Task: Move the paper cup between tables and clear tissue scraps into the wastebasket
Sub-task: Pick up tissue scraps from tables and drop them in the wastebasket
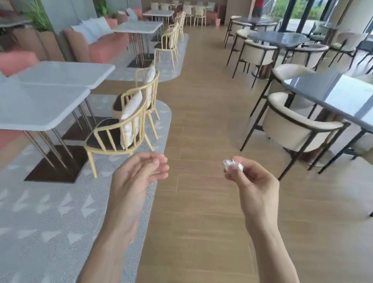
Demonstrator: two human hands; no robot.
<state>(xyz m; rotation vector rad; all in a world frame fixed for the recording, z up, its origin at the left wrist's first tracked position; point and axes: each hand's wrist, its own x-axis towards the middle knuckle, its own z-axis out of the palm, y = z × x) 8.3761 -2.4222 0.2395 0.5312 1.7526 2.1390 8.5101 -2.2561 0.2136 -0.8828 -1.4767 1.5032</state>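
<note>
1. Tissue scrap (233, 166), a small crumpled white wad, sat pinched between the thumb and fingertips of the person's right hand (253, 185), held out in front of the body over the wooden floor (198, 208), apparently so it could be carried without dropping bits on the way to a bin.

2. Beside it and well apart, the left hand (135, 177) was raised at about the same height, fingers loosely curled and relaxed, holding nothing; it looked free for whatever came next.

3. To the left, a pale grey table (35, 106) stood on a patterned grey rug (32, 219), with a yellow slatted chair (119, 134) carrying a white cushion (130, 119) drawn up to it. No cup or scraps could be seen on the visible part of its top.

4. To the right, a dark glossy table (347, 101) was ringed by cream padded armchairs (296, 131), its surface reflecting the windows.

5. An aisle of wooden flooring ran between the two rows of tables toward the back of the room, which probably explains why the hands were held forward: the person appeared to be walking along it.

6. Far down the aisle, a small pinkish wastebasket (217, 22) stood on the floor near the back wall, likely the scrap's destination, though it was too small to be sure.

7. The paper cup was not in view.
</note>
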